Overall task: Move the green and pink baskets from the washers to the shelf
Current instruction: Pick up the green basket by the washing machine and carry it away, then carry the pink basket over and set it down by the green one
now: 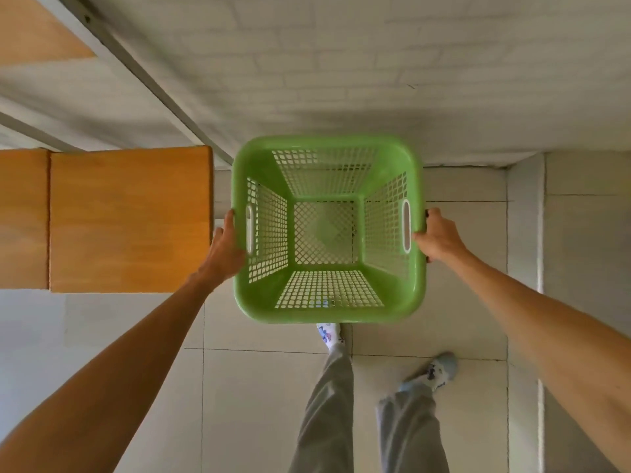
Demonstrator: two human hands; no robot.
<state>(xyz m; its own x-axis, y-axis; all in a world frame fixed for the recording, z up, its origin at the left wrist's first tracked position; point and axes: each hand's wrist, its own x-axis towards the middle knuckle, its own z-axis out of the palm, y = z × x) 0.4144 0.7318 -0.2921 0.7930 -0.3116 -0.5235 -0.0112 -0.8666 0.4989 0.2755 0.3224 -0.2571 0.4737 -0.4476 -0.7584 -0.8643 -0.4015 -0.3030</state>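
Note:
An empty green basket (327, 312) with perforated walls hangs upright above the tiled floor, in the middle of the view. My left hand (223, 249) grips its left rim beside the handle slot. My right hand (438, 235) grips the right rim by the other handle slot. The wooden shelf (129, 220) lies just to the left of the basket, its right edge close to my left hand. No pink basket and no washers are in view.
A white brick wall (375, 63) stands directly ahead, close to the basket's far rim. A metal shelf post (164, 93) runs diagonally at the upper left. My legs and socked feet (329, 336) are on the pale floor tiles below the basket.

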